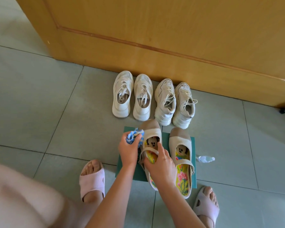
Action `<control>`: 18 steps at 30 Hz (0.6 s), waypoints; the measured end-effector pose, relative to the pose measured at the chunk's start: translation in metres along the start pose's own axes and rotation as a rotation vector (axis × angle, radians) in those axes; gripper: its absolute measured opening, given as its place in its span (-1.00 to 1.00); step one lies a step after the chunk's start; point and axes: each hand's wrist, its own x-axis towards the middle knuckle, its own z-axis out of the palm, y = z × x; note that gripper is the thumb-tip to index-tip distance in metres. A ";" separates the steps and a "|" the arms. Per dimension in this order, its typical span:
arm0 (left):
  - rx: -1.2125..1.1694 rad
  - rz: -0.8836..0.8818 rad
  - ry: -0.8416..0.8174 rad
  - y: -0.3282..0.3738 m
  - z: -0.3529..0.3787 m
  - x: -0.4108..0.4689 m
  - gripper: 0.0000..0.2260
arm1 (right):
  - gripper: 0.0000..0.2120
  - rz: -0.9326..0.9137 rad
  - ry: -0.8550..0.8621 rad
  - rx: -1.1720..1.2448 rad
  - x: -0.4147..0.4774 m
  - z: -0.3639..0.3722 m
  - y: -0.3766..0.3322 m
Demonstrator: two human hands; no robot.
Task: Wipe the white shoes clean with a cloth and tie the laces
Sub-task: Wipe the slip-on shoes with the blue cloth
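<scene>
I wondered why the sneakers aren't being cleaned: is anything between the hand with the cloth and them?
Only the strap shoe being wiped by the left hand with the cloth. Beyond its toe, open floor leads to the white sneakers.

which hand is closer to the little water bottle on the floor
Right. The right hand grips the strap shoe on the mat, with the other strap shoe between it and the bottle. The left hand, holding the blue cloth, is farther.

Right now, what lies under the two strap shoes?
A green mat lies on the tiled floor under both strap shoes. The shoes and both hands cover its middle, so anything there stays hidden.
</scene>
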 end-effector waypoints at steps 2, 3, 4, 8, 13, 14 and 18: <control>0.002 -0.012 -0.042 -0.008 -0.006 -0.008 -0.82 | -0.31 -0.007 0.016 0.024 0.000 0.000 0.002; -0.003 -0.021 -0.065 -0.012 -0.009 -0.013 -0.84 | -0.31 -0.009 0.026 0.036 0.000 0.000 0.003; -0.001 -0.026 -0.085 -0.016 -0.013 -0.018 -0.85 | -0.32 -0.009 0.034 0.047 0.000 0.000 0.003; 0.040 -0.064 -0.125 -0.032 -0.023 -0.035 -0.85 | -0.35 -0.019 0.039 0.082 0.000 0.000 0.007; 0.015 -0.110 -0.168 -0.028 -0.034 -0.043 -0.89 | -0.35 -0.031 0.009 0.140 0.001 -0.003 0.010; -0.008 -0.113 -0.110 -0.025 -0.037 -0.045 -0.89 | -0.35 -0.033 0.003 0.148 0.001 -0.004 0.011; -0.085 -0.127 0.112 -0.020 -0.043 -0.064 -0.84 | -0.36 -0.037 -0.005 0.180 0.000 -0.008 0.012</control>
